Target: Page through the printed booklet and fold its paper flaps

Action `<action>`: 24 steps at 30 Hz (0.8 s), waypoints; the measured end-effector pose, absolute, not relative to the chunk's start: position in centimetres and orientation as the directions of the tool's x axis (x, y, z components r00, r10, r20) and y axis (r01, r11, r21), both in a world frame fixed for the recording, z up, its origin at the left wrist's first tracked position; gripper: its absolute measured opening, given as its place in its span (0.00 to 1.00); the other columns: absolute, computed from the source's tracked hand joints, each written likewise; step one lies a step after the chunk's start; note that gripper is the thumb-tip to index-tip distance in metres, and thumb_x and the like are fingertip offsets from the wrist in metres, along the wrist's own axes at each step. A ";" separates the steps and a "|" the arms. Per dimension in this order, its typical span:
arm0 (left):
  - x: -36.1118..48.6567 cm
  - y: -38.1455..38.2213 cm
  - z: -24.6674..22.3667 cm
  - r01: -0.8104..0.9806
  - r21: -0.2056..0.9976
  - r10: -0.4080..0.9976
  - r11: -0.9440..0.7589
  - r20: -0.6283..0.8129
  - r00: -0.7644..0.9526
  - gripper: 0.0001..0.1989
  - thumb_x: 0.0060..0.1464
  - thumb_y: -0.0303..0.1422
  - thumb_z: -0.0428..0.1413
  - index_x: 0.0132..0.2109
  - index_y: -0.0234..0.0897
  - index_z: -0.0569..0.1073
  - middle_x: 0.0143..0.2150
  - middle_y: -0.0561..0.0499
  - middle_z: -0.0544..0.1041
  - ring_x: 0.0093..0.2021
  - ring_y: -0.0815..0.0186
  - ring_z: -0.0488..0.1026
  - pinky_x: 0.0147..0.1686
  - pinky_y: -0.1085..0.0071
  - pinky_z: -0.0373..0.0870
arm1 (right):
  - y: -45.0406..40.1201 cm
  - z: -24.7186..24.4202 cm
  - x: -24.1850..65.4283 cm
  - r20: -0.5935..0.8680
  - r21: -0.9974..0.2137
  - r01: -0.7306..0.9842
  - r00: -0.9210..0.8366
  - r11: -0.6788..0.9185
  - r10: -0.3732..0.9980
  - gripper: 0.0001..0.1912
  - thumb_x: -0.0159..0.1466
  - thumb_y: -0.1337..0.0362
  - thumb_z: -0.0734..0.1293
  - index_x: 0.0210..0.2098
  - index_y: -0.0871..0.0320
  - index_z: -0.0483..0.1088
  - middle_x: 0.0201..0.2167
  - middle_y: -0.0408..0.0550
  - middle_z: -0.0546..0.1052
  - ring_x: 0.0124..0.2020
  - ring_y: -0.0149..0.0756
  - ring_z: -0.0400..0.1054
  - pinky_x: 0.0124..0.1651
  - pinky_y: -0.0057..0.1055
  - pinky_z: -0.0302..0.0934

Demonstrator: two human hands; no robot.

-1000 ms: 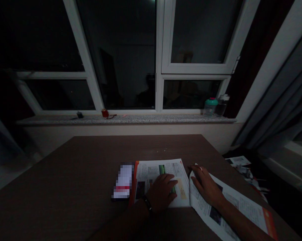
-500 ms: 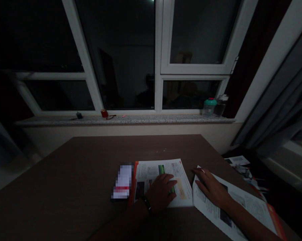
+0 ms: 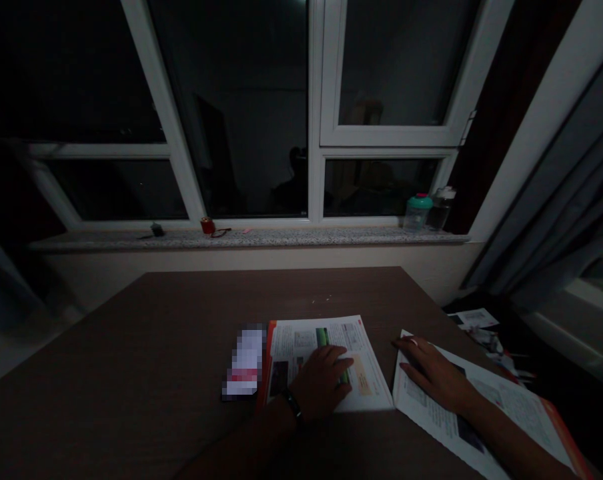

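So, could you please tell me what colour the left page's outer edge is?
Orange-red: the left page's outer edge shows in the head view.

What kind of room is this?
Probably a room in someone's home: a brown table stands by a window, with a long curtain beside it and drink bottles on the speckled sill.

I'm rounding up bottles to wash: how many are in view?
2: a teal-lidded bottle at the right end of the windowsill, and a white-lidded bottle just right of it. Dark areas could hide more.
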State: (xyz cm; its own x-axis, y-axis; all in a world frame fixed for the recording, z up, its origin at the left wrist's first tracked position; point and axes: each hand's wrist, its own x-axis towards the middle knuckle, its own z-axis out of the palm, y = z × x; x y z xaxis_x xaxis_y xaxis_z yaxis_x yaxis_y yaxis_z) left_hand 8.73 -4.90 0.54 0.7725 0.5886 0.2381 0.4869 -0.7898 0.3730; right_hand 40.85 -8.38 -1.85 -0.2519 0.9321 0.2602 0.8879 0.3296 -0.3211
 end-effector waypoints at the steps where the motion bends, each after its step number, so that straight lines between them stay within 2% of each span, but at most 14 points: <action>1: 8.7 -4.9 0.5 0.486 0.372 0.588 -0.791 0.239 0.773 0.24 0.59 0.33 0.57 0.61 0.40 0.64 0.63 0.45 0.63 0.63 0.54 0.57 0.62 0.54 0.55 | -8.4 -1.8 41.0 0.259 -0.324 0.889 -0.247 0.325 0.934 0.23 0.68 0.53 0.59 0.60 0.53 0.63 0.57 0.55 0.69 0.59 0.49 0.62 0.61 0.47 0.58; 12: 8.6 -4.9 0.4 0.489 0.366 0.587 -0.792 0.236 0.774 0.24 0.58 0.32 0.57 0.61 0.40 0.64 0.63 0.45 0.63 0.63 0.54 0.57 0.62 0.54 0.55 | -8.8 -1.7 42.1 0.224 -0.283 0.911 -0.242 0.300 0.944 0.23 0.67 0.55 0.59 0.59 0.55 0.63 0.58 0.56 0.67 0.60 0.48 0.61 0.62 0.46 0.57; 14: 8.6 -4.9 0.4 0.489 0.369 0.589 -0.790 0.238 0.773 0.24 0.58 0.32 0.58 0.61 0.40 0.64 0.63 0.45 0.64 0.63 0.55 0.57 0.62 0.54 0.55 | -9.2 -1.3 41.0 0.254 -0.288 0.924 -0.179 0.252 0.950 0.23 0.66 0.54 0.60 0.58 0.55 0.63 0.57 0.56 0.67 0.58 0.49 0.62 0.61 0.47 0.58; 17: 8.7 -4.9 0.4 0.493 0.373 0.592 -0.786 0.226 0.774 0.24 0.58 0.33 0.57 0.61 0.40 0.64 0.63 0.45 0.63 0.63 0.54 0.57 0.62 0.54 0.55 | -9.9 -1.0 38.8 0.272 -0.339 0.935 -0.006 0.102 0.962 0.22 0.64 0.51 0.63 0.53 0.55 0.66 0.51 0.57 0.71 0.53 0.53 0.66 0.54 0.49 0.62; 20: 8.7 -4.9 0.5 0.496 0.368 0.592 -0.787 0.223 0.774 0.24 0.59 0.33 0.57 0.61 0.39 0.64 0.64 0.45 0.63 0.64 0.54 0.56 0.62 0.54 0.55 | -10.3 -1.4 37.1 0.272 -0.371 0.921 -0.013 0.117 0.962 0.25 0.61 0.50 0.65 0.54 0.56 0.65 0.51 0.58 0.71 0.53 0.53 0.65 0.53 0.49 0.62; 24: 8.7 -4.8 0.5 0.485 0.367 0.582 -0.794 0.225 0.782 0.24 0.59 0.33 0.57 0.61 0.39 0.63 0.64 0.45 0.63 0.64 0.55 0.56 0.62 0.54 0.54 | -9.7 -2.4 36.5 0.289 -0.411 0.891 -0.073 0.192 0.955 0.25 0.61 0.57 0.65 0.56 0.56 0.63 0.53 0.57 0.70 0.55 0.51 0.64 0.58 0.47 0.59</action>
